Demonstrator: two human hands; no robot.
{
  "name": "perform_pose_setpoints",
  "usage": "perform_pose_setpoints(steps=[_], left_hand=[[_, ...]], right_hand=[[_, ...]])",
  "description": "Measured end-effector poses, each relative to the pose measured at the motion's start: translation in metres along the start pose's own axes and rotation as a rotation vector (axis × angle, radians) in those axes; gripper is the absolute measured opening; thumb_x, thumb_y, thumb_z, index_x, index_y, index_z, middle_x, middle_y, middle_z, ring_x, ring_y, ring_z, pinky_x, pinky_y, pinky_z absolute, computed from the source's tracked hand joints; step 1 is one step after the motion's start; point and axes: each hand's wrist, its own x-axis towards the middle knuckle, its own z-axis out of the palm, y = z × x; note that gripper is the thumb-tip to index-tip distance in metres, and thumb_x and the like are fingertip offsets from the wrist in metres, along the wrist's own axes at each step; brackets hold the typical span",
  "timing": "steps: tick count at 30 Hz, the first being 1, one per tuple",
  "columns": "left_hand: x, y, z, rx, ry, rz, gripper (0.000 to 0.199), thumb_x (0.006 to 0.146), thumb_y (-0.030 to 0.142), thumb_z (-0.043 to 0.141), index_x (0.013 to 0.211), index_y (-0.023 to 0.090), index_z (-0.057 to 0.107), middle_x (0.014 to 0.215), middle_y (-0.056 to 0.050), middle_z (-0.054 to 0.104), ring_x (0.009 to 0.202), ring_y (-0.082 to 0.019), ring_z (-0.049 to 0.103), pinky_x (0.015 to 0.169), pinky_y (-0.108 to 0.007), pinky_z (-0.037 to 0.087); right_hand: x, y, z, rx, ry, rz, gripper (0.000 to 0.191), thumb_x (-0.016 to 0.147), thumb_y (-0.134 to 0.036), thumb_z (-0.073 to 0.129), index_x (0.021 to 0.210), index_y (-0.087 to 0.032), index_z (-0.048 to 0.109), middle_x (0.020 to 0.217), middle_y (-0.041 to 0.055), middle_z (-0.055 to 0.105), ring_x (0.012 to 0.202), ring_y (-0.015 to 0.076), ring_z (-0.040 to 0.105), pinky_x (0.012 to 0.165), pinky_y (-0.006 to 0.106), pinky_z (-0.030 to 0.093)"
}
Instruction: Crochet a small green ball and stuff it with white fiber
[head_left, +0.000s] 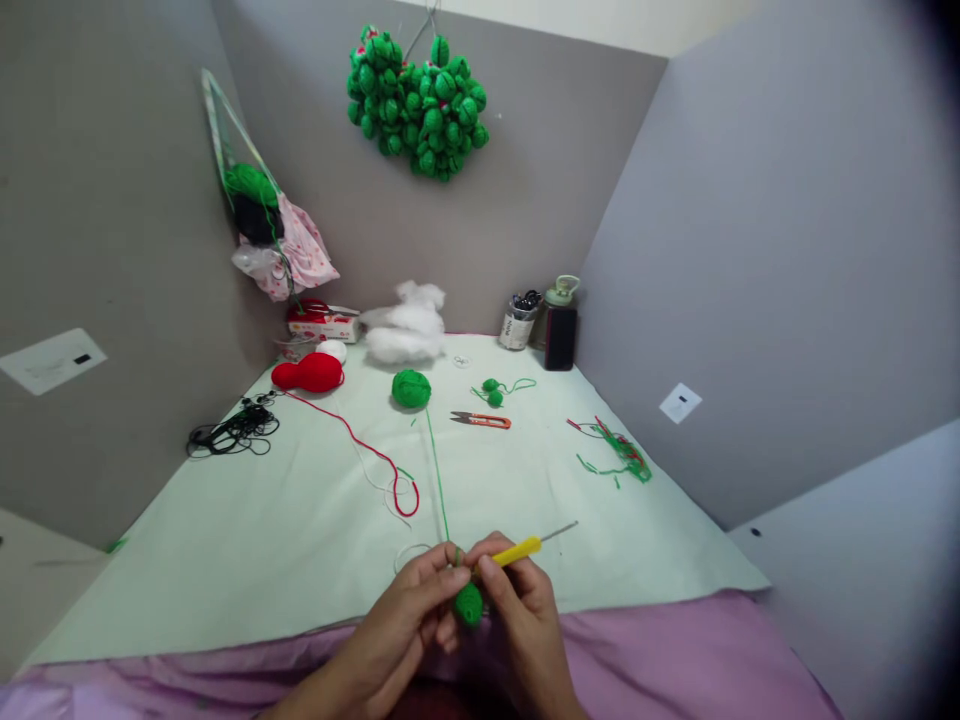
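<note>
A small green crocheted piece (469, 604) hangs between my hands at the front edge of the table. My left hand (420, 605) pinches its top and the green strand there. With thumb and fingers, my right hand (521, 600) grips a crochet hook (519, 552) by its yellow handle; the metal tip points up and right, away from the piece. Both sets of fingertips nearly meet above the green piece. From my left fingers a green strand (436, 470) runs up the table to a green yarn ball (411, 389).
Orange-handled snips (481, 420) lie mid-table, below two small green balls (492, 392). Red yarn (309, 373) and black cords (238, 427) are left; yarn scraps (622, 455) are right. White stuffing (409, 325), a pen jar (517, 322) and a dark phone-like slab (560, 338) stand behind.
</note>
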Motion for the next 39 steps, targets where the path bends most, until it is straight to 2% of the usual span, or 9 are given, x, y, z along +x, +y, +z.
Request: perform_pose_setpoints(steps=[3, 5, 10, 13, 17, 21, 29, 33, 39], left_hand=[[-0.006, 0.003, 0.000, -0.126, -0.072, -0.101, 0.043, 0.074, 0.045, 0.089, 0.097, 0.017, 0.065, 0.072, 0.005, 0.048, 0.054, -0.006, 0.034, 0.052, -0.021, 0.028], [-0.010, 0.007, -0.001, -0.114, -0.096, -0.074, 0.039, 0.077, 0.044, 0.086, 0.095, 0.017, 0.064, 0.071, 0.005, 0.049, 0.053, -0.006, 0.036, 0.052, -0.021, 0.030], [-0.022, 0.032, -0.010, 0.036, -0.094, 0.261, 0.032, 0.080, 0.037, 0.087, 0.098, 0.020, 0.067, 0.089, 0.000, 0.061, 0.076, -0.011, 0.054, 0.067, -0.022, 0.046], [-0.026, 0.047, -0.016, 0.140, -0.044, 0.345, 0.037, 0.078, 0.031, 0.089, 0.109, 0.024, 0.070, 0.098, 0.001, 0.063, 0.084, -0.012, 0.058, 0.072, -0.023, 0.047], [-0.031, 0.057, -0.026, 0.311, 0.016, 0.453, 0.053, 0.083, 0.032, 0.085, 0.132, 0.032, 0.066, 0.098, 0.001, 0.065, 0.095, -0.016, 0.062, 0.093, -0.030, 0.049], [-0.036, 0.062, -0.033, 0.497, 0.082, 0.531, 0.049, 0.087, 0.031, 0.081, 0.134, 0.033, 0.066, 0.105, 0.000, 0.067, 0.111, -0.020, 0.063, 0.105, -0.033, 0.044], [-0.033, 0.058, -0.038, 0.235, 0.048, 0.506, 0.053, 0.083, 0.029, 0.085, 0.132, 0.029, 0.067, 0.091, 0.002, 0.059, 0.090, -0.014, 0.060, 0.088, -0.027, 0.050], [-0.032, 0.052, -0.041, 0.099, 0.049, 0.453, 0.048, 0.083, 0.029, 0.086, 0.128, 0.028, 0.069, 0.095, 0.000, 0.062, 0.095, -0.015, 0.062, 0.087, -0.026, 0.051], [-0.028, 0.047, -0.047, 0.082, 0.021, 0.417, 0.044, 0.085, 0.029, 0.085, 0.126, 0.030, 0.070, 0.103, -0.001, 0.069, 0.103, -0.016, 0.065, 0.093, -0.027, 0.050]], right_hand=[[-0.003, -0.002, 0.000, -0.034, -0.029, -0.039, 0.028, 0.089, -0.049, 0.077, 0.086, -0.021, 0.081, 0.081, 0.0042, 0.070, 0.075, 0.0166, 0.064, 0.069, 0.026, 0.053], [-0.002, -0.008, 0.003, -0.053, -0.079, -0.110, 0.023, 0.092, -0.044, 0.074, 0.088, -0.023, 0.082, 0.082, 0.0037, 0.070, 0.078, 0.0164, 0.065, 0.071, 0.026, 0.054], [0.011, -0.030, 0.019, -0.063, -0.199, -0.282, 0.010, 0.094, -0.033, 0.074, 0.093, -0.028, 0.082, 0.090, 0.0029, 0.069, 0.087, 0.0159, 0.067, 0.076, 0.025, 0.054], [0.023, -0.039, 0.032, -0.020, -0.220, -0.349, 0.009, 0.095, -0.029, 0.073, 0.094, -0.028, 0.082, 0.090, 0.0022, 0.071, 0.091, 0.0159, 0.067, 0.082, 0.027, 0.054], [0.029, -0.044, 0.048, 0.011, -0.246, -0.426, 0.013, 0.098, -0.028, 0.069, 0.099, -0.029, 0.082, 0.094, 0.0030, 0.076, 0.095, 0.0173, 0.069, 0.082, 0.029, 0.056], [0.029, -0.045, 0.057, -0.004, -0.306, -0.438, 0.014, 0.099, -0.028, 0.069, 0.103, -0.030, 0.082, 0.096, 0.0043, 0.079, 0.096, 0.0204, 0.071, 0.083, 0.035, 0.059], [0.034, -0.038, 0.061, 0.012, -0.240, -0.430, 0.014, 0.100, -0.026, 0.067, 0.100, -0.030, 0.080, 0.095, 0.0019, 0.079, 0.081, 0.0134, 0.065, 0.069, 0.026, 0.050], [0.035, -0.031, 0.063, 0.057, -0.245, -0.341, 0.014, 0.101, -0.030, 0.066, 0.099, -0.029, 0.079, 0.096, 0.0009, 0.077, 0.069, 0.0101, 0.059, 0.066, 0.026, 0.049], [0.033, -0.026, 0.064, 0.029, -0.233, -0.323, 0.015, 0.102, -0.029, 0.065, 0.100, -0.028, 0.079, 0.098, 0.0021, 0.078, 0.071, 0.0107, 0.062, 0.067, 0.027, 0.050]])
